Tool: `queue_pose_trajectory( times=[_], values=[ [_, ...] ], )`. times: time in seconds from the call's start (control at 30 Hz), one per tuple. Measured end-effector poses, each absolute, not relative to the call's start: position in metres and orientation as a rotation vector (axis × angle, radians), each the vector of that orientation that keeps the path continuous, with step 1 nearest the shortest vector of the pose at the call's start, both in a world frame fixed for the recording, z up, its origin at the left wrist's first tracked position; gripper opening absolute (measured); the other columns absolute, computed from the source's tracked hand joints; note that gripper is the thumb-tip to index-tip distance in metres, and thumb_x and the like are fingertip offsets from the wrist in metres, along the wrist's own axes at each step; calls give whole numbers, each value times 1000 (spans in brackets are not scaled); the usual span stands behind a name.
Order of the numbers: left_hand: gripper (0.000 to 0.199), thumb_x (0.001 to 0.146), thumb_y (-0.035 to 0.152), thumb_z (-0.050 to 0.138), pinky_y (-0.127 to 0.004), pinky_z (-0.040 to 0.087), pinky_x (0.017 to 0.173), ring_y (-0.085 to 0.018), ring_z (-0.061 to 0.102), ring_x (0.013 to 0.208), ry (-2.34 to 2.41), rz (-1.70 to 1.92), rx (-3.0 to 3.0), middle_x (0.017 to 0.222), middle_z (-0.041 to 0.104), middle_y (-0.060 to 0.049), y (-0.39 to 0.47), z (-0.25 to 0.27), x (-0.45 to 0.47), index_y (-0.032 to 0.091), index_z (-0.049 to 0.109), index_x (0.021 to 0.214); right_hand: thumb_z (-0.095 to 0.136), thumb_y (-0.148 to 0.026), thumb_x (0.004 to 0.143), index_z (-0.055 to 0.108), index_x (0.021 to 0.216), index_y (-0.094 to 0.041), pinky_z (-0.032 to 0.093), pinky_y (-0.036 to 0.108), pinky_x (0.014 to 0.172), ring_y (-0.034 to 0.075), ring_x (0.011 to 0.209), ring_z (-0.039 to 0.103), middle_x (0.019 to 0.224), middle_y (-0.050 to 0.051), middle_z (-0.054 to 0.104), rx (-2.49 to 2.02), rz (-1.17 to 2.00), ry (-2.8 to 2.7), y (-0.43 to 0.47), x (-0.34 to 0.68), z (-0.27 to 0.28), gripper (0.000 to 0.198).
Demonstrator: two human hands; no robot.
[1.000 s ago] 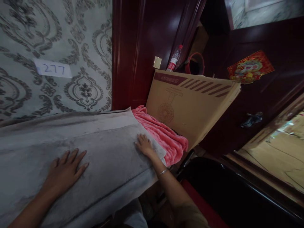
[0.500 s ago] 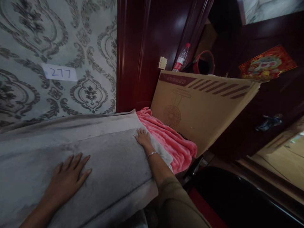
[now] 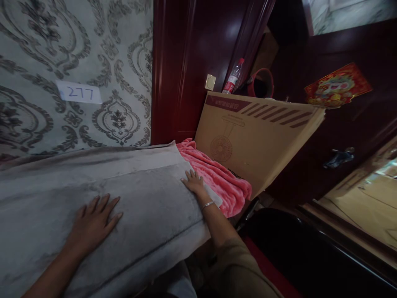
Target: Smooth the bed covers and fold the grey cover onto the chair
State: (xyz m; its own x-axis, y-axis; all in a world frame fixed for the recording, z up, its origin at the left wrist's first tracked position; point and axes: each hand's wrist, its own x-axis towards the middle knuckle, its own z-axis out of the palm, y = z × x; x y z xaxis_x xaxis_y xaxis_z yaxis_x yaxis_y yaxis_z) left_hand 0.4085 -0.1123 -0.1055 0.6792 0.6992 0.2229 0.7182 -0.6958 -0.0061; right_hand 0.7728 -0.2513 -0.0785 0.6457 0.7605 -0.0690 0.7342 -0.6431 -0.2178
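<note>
A grey plush cover (image 3: 145,203) lies spread over a padded surface along the wall. My left hand (image 3: 96,221) rests flat on its near left part, fingers spread and holding nothing. Farther right, my right hand (image 3: 194,182) is laid on the cover close to its right end, with its fingers apart too. A bracelet circles my right wrist. Just beyond that hand, a folded pink blanket (image 3: 223,182) sticks out past the cover's edge. What lies under the cover is hidden.
A large cardboard box (image 3: 251,136) stands against the dark red door frame (image 3: 176,70), right of the blanket. Behind its top edge are a plastic bottle (image 3: 232,78) and a red-rimmed container (image 3: 263,80). A glossy black chair (image 3: 304,248) sits at lower right.
My right hand has slid slightly right and nearer to me over the cover. My left hand stays nearly in place. The view has shifted a little.
</note>
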Motion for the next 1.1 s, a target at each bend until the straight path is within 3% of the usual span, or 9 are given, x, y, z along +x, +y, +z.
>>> queue_pose_trajectory(
  times=[0.23,0.43,0.63,0.77,1.1],
  values=[
    [71,89,54,28,-59,25,115,-39,25,148,-1205,-295,-2827,159,36,-13,-118,-98,407,20,44,149,27,-60,100,18,160,-25,17,55,118,27,154,11,168,7,10,-2764,168,-1165,-349,750,-100,70],
    [69,90,51,30,-58,25,116,-38,26,148,-1219,-293,-2829,158,37,-14,-124,-93,409,18,45,148,30,-49,101,22,159,-24,13,51,120,23,154,12,167,6,16,-2897,136,-967,-401,734,-105,63],
    [72,89,52,32,-64,22,117,-36,27,149,-1168,-321,-2894,159,35,-12,-123,-93,409,17,40,151,38,-44,99,19,160,-25,17,54,118,26,154,10,167,8,12,-2621,-4,-1238,-333,696,-62,66],
    [70,89,53,34,-64,23,116,-36,28,148,-1137,-328,-2928,159,35,-11,-123,-92,406,18,44,149,39,-48,99,27,157,-28,17,55,118,26,153,12,167,8,13,-2374,55,-1587,-255,662,-42,63],
    [70,90,53,32,-66,21,116,-38,27,148,-1136,-290,-2910,158,36,-11,-124,-91,405,17,44,149,33,-61,98,35,154,-33,11,59,119,29,152,19,164,7,26,-2428,149,-1565,-200,660,-74,62]
  ],
)
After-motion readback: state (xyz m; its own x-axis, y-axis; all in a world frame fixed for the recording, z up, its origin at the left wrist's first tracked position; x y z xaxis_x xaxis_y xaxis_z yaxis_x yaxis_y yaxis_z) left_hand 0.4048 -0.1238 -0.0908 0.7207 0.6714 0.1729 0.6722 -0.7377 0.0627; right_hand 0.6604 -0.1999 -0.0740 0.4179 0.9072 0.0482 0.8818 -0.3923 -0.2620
